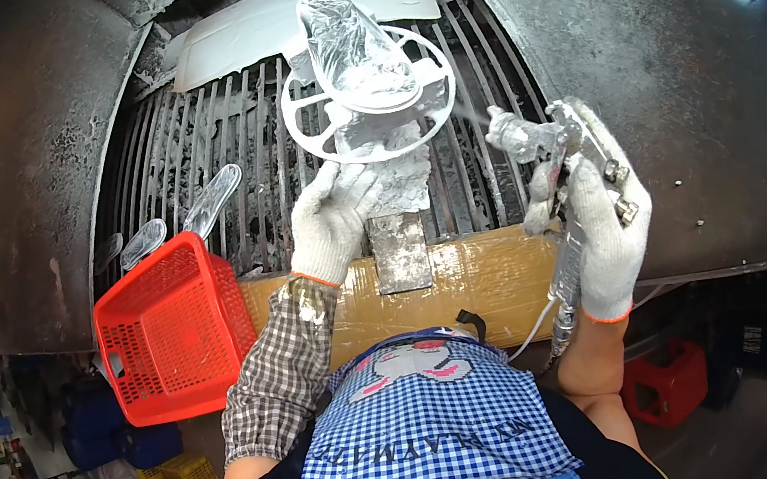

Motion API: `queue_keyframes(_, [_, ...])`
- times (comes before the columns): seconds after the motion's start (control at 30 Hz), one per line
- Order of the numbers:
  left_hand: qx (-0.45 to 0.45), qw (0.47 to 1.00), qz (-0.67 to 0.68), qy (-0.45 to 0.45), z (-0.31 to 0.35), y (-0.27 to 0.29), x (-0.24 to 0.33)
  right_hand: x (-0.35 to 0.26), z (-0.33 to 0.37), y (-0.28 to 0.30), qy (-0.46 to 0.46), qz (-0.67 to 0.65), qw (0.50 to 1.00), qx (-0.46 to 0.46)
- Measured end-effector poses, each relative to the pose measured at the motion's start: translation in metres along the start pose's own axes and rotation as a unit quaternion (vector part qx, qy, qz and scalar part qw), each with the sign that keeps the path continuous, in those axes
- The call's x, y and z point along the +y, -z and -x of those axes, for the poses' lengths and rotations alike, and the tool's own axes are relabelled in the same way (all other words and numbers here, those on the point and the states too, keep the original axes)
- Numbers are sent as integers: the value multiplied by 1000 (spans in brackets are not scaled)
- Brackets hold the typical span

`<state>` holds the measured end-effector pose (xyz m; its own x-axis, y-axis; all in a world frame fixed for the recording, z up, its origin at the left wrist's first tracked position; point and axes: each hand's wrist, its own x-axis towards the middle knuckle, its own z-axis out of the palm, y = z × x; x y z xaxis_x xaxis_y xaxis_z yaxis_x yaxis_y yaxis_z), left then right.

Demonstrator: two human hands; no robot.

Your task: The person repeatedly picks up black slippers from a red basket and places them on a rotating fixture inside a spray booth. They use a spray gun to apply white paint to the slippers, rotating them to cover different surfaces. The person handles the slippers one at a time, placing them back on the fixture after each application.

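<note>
One clear glossy shoe sole (pixel 353 47)

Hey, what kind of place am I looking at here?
Probably a factory paint-spray booth: the gloved right hand holds a paint-crusted spray gun aimed at a clear shoe sole on a white wheel-shaped stand, above a slatted metal grate.

The basket (pixel 173 327) is bright red. Right of the basket, both gloves are white with orange cuffs. The sleeve (pixel 279 374) next to the basket has brown and white checks. The apron (pixel 431 422) has blue and white checks. Above the basket, the round wheel (pixel 367 95) is white.
</note>
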<state>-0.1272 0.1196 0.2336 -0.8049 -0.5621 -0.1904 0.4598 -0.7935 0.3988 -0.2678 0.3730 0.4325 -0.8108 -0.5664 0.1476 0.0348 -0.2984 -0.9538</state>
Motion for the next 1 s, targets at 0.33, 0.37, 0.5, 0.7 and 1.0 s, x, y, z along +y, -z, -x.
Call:
queue_keyframes(0.33, [-1, 999, 9, -39, -2, 2, 25, 9, -3, -12, -30, -12, 998, -50])
queue_keyframes(0.37, [6, 999, 6, -45, -2, 3, 28, 12, -4, -15, -28, -10, 998, -55])
queue_keyframes(0.5, [13, 998, 4, -55, -1, 11, 29, 28, -18, -24, -10, 7, 997, -76])
queue_keyframes(0.7, [86, 995, 6, -50, 11, 28, 14, 52, -37, -38, -7, -2, 997, -76])
queue_keyframes(1.0, [65, 997, 19, -24, 20, 20, -1, 50, -44, -53, 11, -27, 999, -37])
